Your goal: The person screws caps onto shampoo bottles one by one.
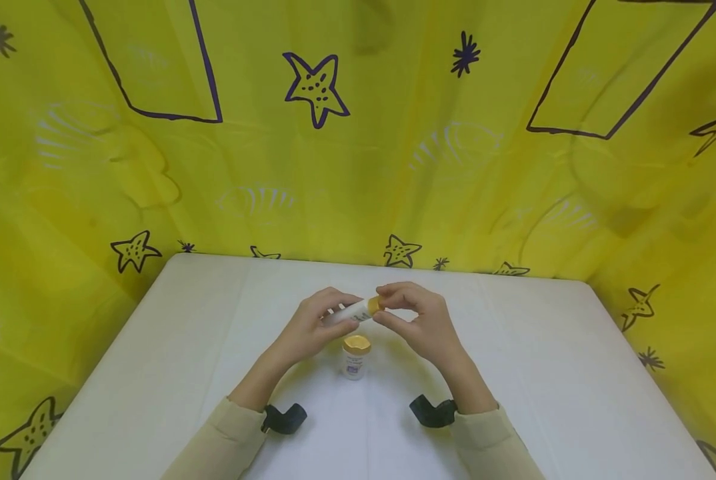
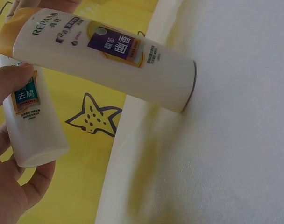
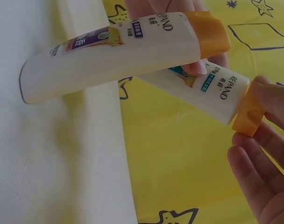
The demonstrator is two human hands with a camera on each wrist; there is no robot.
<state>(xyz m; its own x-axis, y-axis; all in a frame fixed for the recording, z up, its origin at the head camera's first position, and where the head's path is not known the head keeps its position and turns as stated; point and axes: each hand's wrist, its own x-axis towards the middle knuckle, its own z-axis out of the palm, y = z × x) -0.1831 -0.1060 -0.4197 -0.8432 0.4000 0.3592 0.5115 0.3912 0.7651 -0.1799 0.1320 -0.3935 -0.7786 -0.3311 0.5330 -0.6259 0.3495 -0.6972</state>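
Note:
A white shampoo bottle with a teal label (image 2: 37, 135) is held tilted above the table, its gold cap (image 3: 249, 112) toward the right. My left hand (image 1: 313, 327) grips its body between thumb and fingers. On the cap, the thumb and fingertips of my right hand (image 1: 423, 322) pinch from the side. The cap sits on the bottle; whether it is loose I cannot tell. Just below and nearer to me, a second white bottle with a purple label (image 1: 353, 367) stands upright on the table, its own gold cap (image 3: 208, 35) on. Neither hand appears to grip it.
A white cloth-like cover lies over the table (image 1: 154, 373). Behind and at both sides hangs a yellow curtain (image 1: 358, 167) with dark star drawings, close to the table's far edge. Each wrist wears a black camera mount (image 1: 284, 419).

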